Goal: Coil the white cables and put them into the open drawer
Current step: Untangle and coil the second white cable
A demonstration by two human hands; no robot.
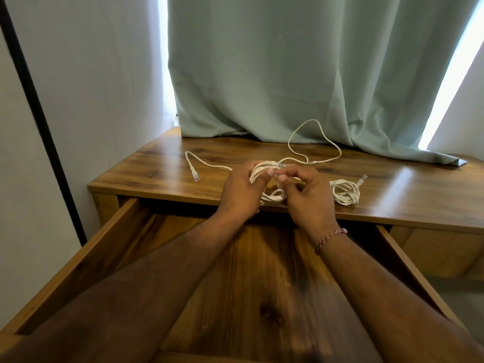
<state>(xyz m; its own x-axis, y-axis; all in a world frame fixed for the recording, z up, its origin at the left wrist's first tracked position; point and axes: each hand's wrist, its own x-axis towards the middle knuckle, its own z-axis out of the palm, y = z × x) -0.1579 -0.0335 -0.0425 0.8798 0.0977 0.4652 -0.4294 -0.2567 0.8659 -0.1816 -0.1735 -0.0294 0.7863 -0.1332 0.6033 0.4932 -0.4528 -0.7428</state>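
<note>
A bundle of white cable (258, 172) is grasped by the left hand (239, 191), with the fingers curled round its loops above the near edge of the wooden top (146, 169). A clear plug end is pinched by the fingertips (281, 178) of the right hand (309, 200), just beside the left thumb. A second coiled cable (344, 195) lies to the right, near the same edge. A loose cable (314, 142) is spread farther back, towards the curtain (288, 74). The open drawer (110, 247) is seen below the forearms, its floor bare wood.
</note>
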